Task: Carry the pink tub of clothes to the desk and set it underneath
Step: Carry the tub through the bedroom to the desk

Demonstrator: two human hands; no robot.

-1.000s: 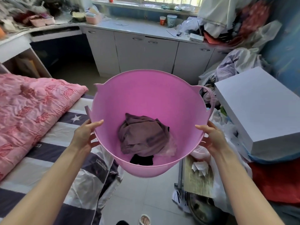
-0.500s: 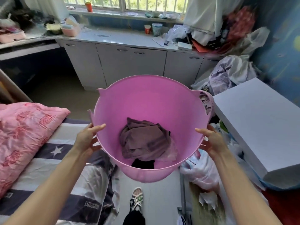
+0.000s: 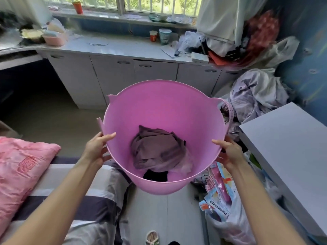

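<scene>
I hold a large pink tub (image 3: 159,105) in the air in front of me, tilted so its inside shows. My left hand (image 3: 97,147) grips its left rim and my right hand (image 3: 230,152) grips its right rim. Inside lie crumpled mauve clothes (image 3: 157,149) on a dark garment (image 3: 155,175). The desk (image 3: 19,57) stands at the far left, with a dark open space (image 3: 26,82) beneath it.
White cabinets (image 3: 115,78) under a cluttered countertop run along the window wall ahead. A bed with a pink quilt (image 3: 21,168) and striped sheet is at my left. A white box (image 3: 290,151), plastic bags (image 3: 223,209) and piled laundry (image 3: 254,92) crowd the right. Tiled floor (image 3: 49,121) lies towards the desk.
I have walked forward with the tub held in both hands. The cabinets and window are closer, and the quilt has slid back to my lower left.
</scene>
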